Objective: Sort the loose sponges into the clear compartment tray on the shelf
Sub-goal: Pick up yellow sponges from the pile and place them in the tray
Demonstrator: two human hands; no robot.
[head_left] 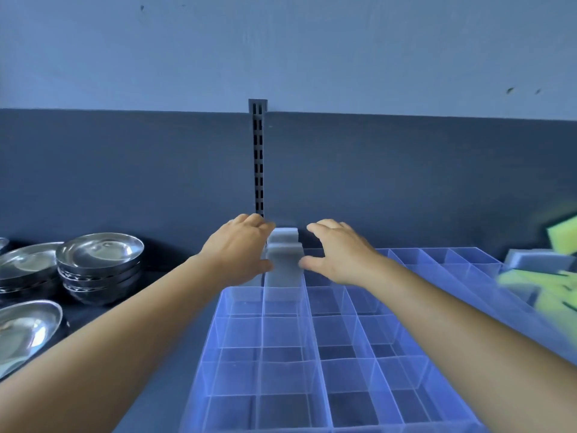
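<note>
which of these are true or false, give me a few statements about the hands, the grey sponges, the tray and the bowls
1. Two grey sponges stand upright at the far end of the clear compartment tray. True.
2. The left hand rests on the steel bowls. False: it is at the grey sponges, thumb and fingers on their left side.
3. The right hand has its thumb against the sponges' right side. True.
4. Every tray compartment near the camera holds a sponge. False: those compartments show only the dark shelf through them.
5. Loose yellow-green sponges lie to the right of the tray. True.
6. The steel bowls sit inside the tray. False: they are stacked on the shelf to its left.
</note>
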